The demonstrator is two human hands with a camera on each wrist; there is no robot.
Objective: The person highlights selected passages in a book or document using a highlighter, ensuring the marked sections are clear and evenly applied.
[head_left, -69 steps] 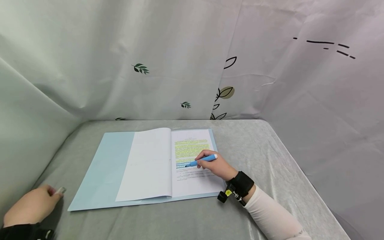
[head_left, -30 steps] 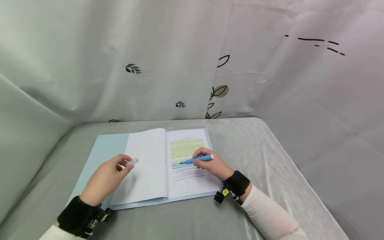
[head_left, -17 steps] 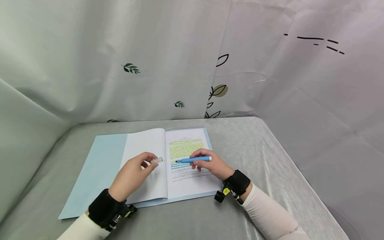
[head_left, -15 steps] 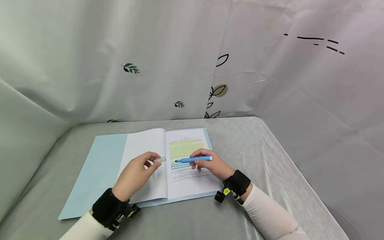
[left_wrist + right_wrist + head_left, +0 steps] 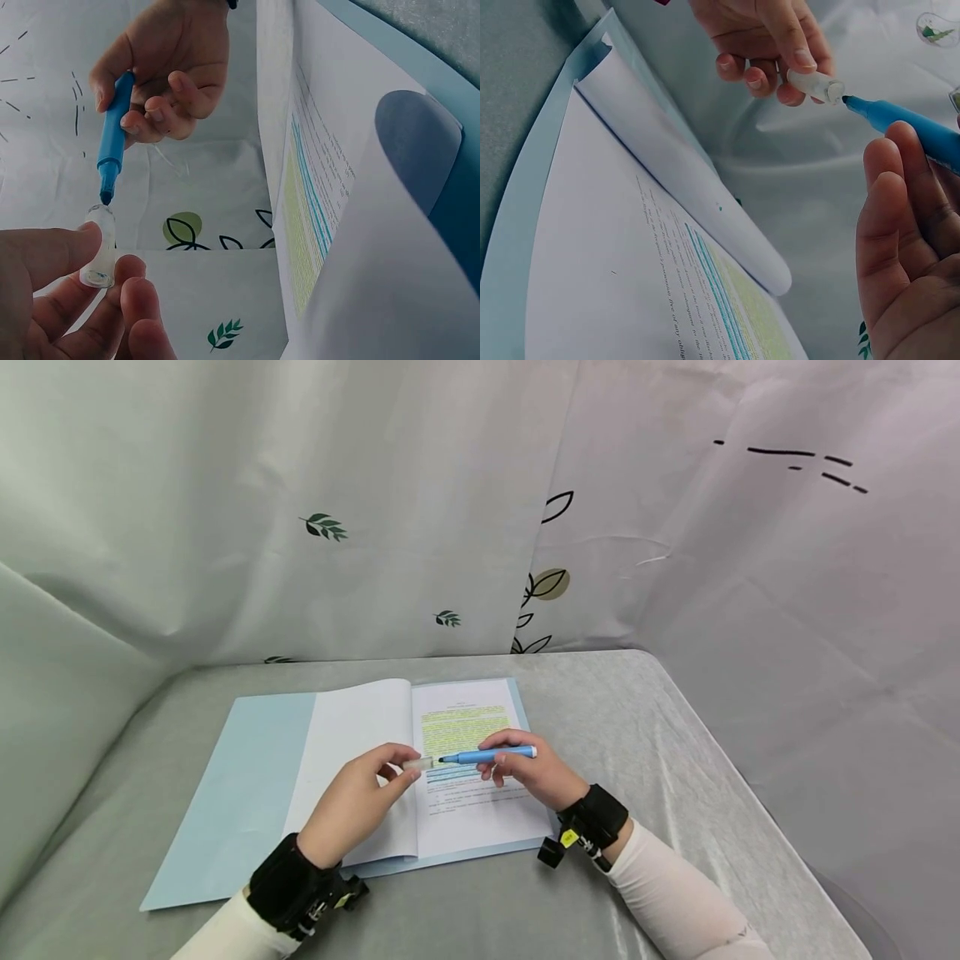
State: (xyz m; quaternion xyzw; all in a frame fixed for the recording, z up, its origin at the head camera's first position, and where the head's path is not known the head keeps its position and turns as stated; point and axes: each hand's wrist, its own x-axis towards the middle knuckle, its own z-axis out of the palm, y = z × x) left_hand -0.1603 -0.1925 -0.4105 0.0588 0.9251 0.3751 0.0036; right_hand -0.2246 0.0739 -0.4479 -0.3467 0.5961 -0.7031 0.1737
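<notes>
My right hand (image 5: 536, 768) pinches a blue highlighter (image 5: 487, 755) by its barrel, the dark tip pointing left. My left hand (image 5: 366, 797) holds a clear cap (image 5: 99, 251) between thumb and fingers, its mouth turned toward the tip. In the left wrist view the tip (image 5: 106, 196) stands right at the cap's mouth. Below both hands lies an open document in a light blue folder (image 5: 225, 802). Its right-hand page (image 5: 480, 827) carries printed text, with a yellow highlighted block (image 5: 461, 727) and blue highlighted lines (image 5: 444, 776) under it.
The folder lies on a table with a grey cloth (image 5: 600, 718). A turned-over white page (image 5: 367, 718) covers the folder's middle. Pale curtains (image 5: 420, 485) with leaf prints rise behind the table and at both sides. Each wrist wears a black strap (image 5: 596, 817) with a small camera.
The left hand has come from the table's left side across the folder, bringing the cap to the highlighter. The right hand has lifted the tip off the page and levelled the highlighter.
</notes>
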